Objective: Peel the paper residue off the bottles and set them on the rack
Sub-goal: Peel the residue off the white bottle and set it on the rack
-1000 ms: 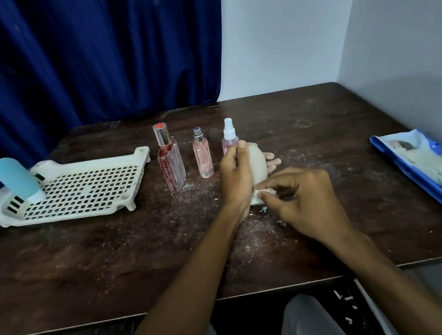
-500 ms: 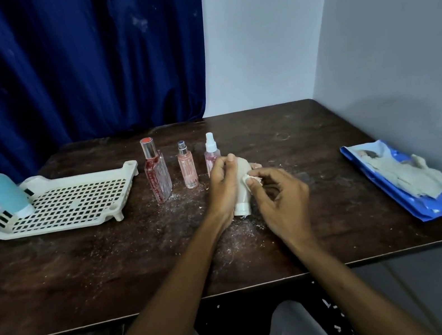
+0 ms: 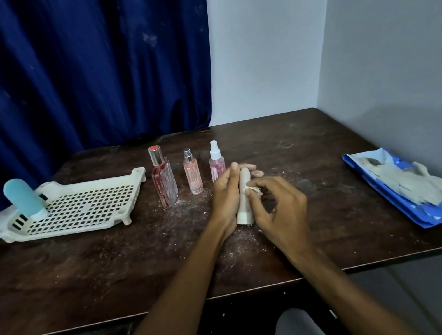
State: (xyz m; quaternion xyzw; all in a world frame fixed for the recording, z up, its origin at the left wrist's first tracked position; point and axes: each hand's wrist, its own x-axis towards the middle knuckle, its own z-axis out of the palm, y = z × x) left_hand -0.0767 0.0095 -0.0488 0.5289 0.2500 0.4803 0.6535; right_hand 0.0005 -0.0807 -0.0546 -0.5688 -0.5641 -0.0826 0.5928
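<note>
My left hand [image 3: 226, 196] grips a cream bottle [image 3: 244, 200], tilted with its cap end down near the table. My right hand [image 3: 278, 208] pinches a scrap of paper residue [image 3: 254, 190] on the bottle's side. Three bottles stand in a row just behind: a red square bottle [image 3: 163, 177], a slim pink bottle [image 3: 192, 172] and a pink spray bottle [image 3: 216, 162]. A white slotted rack [image 3: 79, 205] sits at the left, with a teal bottle [image 3: 24, 200] standing upside down on its left end.
The dark wooden table [image 3: 84, 268] is dusted with paper flakes around my hands. A blue packet with torn paper on it [image 3: 406, 187] lies at the right edge by the grey wall. A blue curtain hangs behind.
The view has tilted up and pulled back. My right hand's pinch has moved up the bottle's side, and my left hand has turned the bottle so its narrow edge faces me.
</note>
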